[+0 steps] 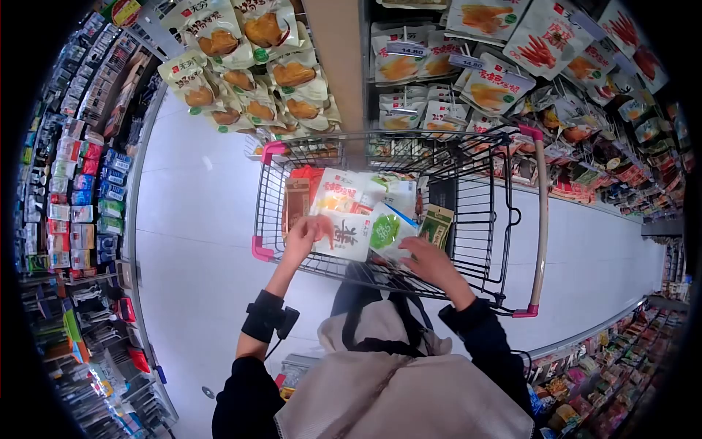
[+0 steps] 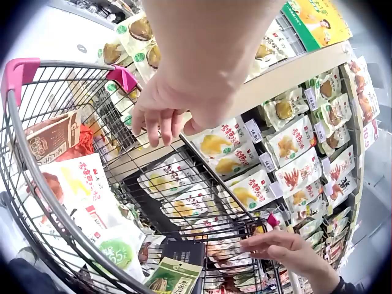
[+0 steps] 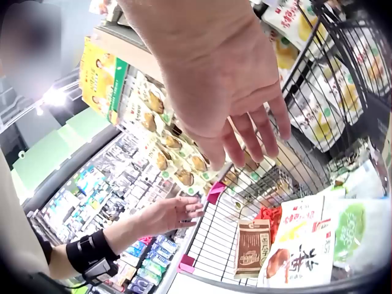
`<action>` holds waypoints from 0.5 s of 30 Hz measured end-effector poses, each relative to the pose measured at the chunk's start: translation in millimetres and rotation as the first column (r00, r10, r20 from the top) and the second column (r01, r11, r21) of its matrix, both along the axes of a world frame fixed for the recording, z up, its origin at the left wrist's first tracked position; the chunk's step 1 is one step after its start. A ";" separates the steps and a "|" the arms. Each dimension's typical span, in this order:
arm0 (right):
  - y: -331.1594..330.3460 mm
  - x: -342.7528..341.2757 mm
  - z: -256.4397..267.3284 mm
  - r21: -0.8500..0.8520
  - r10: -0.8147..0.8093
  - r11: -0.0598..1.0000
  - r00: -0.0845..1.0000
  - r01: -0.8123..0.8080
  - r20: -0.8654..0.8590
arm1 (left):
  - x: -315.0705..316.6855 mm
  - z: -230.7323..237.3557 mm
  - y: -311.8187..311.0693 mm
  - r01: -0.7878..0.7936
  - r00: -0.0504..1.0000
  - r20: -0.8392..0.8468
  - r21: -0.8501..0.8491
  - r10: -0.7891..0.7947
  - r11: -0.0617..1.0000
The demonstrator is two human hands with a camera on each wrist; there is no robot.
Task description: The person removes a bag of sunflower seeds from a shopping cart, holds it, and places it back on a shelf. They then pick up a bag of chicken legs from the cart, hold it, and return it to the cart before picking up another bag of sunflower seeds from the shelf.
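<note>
Left hand [image 1: 307,233], right hand [image 1: 430,261] over cart [image 1: 540,212]; packets [image 1: 349,238] inside

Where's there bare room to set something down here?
In the head view, bare floor lies between the cart and the racked goods on the left, and beyond the cart's handle. In the cart, mostly bare wire shows between the dark green packet and handle. Crowded: overlapping packets beneath the left hand.

White packet [image 1: 344,238] lies beside green-marked pouch [image 1: 385,231] in cart [image 1: 273,151].
</note>
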State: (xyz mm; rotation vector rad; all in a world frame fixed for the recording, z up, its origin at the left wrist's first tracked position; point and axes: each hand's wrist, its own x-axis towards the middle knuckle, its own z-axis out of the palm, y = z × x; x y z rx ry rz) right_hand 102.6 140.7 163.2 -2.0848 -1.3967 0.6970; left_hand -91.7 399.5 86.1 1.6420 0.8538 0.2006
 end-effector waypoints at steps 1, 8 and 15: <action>9.7 -6.4 -10.8 -0.029 -0.009 1.000 0.999 0.008 -0.034 | 3.8 -0.6 10.6 0.020 1.000 -0.005 -0.013 -0.020 1.000; 42.0 -26.8 -43.8 -0.115 -0.139 0.986 0.977 0.121 -0.164 | 47.6 -41.5 58.9 0.280 0.948 -0.181 0.094 -0.261 0.955; 48.7 -19.3 -67.8 -0.122 -0.340 0.940 0.871 0.317 -0.355 | 87.0 -168.8 77.6 0.520 0.851 -0.292 0.353 -0.436 0.778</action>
